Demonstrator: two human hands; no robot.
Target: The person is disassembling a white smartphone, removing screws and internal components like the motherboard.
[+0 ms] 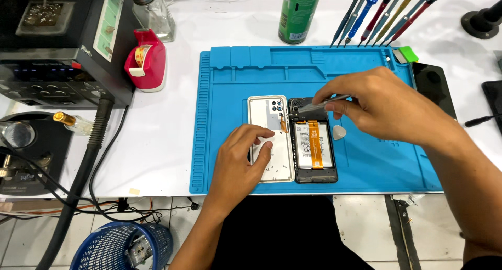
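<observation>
Back cover (267,124) is already off and lying beside the open phone (314,144) on the blue mat (366,165), a flex joining them. Left hand (243,157) presses flat fingers on the cover, right hand (379,105) pinches tweezers (314,107) at the phone's top; battery's still in.

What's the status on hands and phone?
Left hand pressing white back cover. Right hand holds tweezers at opened phone. Pick beside it, nothing blocking.
</observation>
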